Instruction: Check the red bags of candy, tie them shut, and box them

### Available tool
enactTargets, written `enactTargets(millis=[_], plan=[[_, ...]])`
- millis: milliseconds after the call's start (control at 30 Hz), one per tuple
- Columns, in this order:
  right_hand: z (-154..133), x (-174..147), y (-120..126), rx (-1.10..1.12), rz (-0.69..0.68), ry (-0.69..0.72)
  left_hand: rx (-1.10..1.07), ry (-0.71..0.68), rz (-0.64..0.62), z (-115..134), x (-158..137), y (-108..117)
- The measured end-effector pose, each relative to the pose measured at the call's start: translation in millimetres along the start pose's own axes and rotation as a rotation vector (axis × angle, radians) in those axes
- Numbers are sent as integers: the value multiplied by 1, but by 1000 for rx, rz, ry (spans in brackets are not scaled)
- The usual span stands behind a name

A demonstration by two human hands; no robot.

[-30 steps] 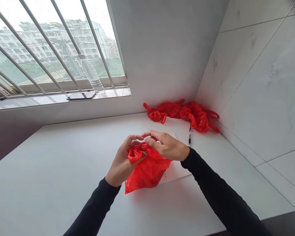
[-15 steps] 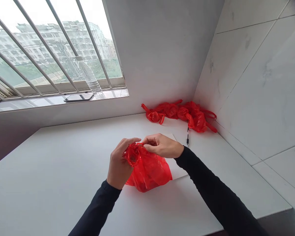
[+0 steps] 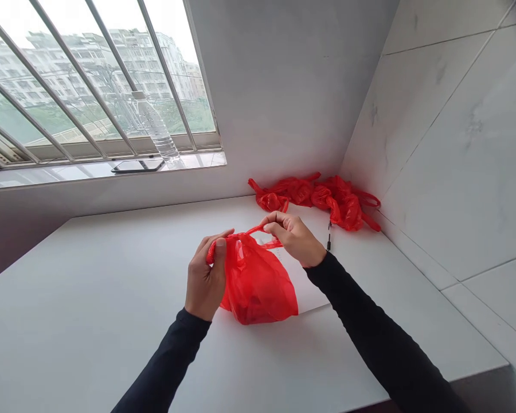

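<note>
A thin red plastic bag point(image 3: 262, 284) hangs between my hands, above the white table point(image 3: 112, 298). My left hand point(image 3: 207, 275) is closed around the gathered top of the bag on its left side, the thumb pressed against the plastic. At the upper right, my right hand point(image 3: 296, 238) pinches a handle loop of the bag, which is drawn out taut to the right. Some darker shapes show through the lower part of the bag, too dim to name. Behind the bag lies a white sheet of paper point(image 3: 312, 284), partly covered by it.
Several crumpled red plastic bags point(image 3: 346, 201) lie along the wall at the table's back right corner. A black pen point(image 3: 329, 241) rests just in front of them. On the windowsill are a clear water bottle point(image 3: 157, 129) and a flat dark-framed device point(image 3: 137, 166).
My right hand has moved up and right, stretching a handle loop out of the bunched top. My left hand has turned, its thumb now showing on the plastic.
</note>
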State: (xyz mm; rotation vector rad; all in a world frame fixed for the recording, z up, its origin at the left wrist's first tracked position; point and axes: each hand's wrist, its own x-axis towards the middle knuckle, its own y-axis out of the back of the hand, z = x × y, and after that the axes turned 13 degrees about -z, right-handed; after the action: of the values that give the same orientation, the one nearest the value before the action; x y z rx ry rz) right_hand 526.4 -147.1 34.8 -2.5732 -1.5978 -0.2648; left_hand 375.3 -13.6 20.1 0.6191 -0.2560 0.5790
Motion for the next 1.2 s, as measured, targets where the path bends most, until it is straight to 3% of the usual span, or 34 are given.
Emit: enactTargets(millis=[167,433,600,800,900,1033,1100,1200], plan=[[-3,-2,11,-254,-32,-73,77,252,120,-25,10,21],[23,6,47,-393,-29,-213,-133,587,272,-59,18,56],[23,6,45,-458,-97,-243,-326,581,223,-56,17,55],[12,-5,40,-539,-289,-304,-550,507,-41,-41,18,43],[15,-5,34,-630,-294,-283,-537,526,-109,-38,15,33],[37,5,14,-496,-158,-183,-499,545,-99,-37,12,27],[52,9,0,-425,-186,-181,-495,571,-98,-38,12,26],[74,11,-25,-491,-298,-157,-529,627,-131,-41,10,22]])
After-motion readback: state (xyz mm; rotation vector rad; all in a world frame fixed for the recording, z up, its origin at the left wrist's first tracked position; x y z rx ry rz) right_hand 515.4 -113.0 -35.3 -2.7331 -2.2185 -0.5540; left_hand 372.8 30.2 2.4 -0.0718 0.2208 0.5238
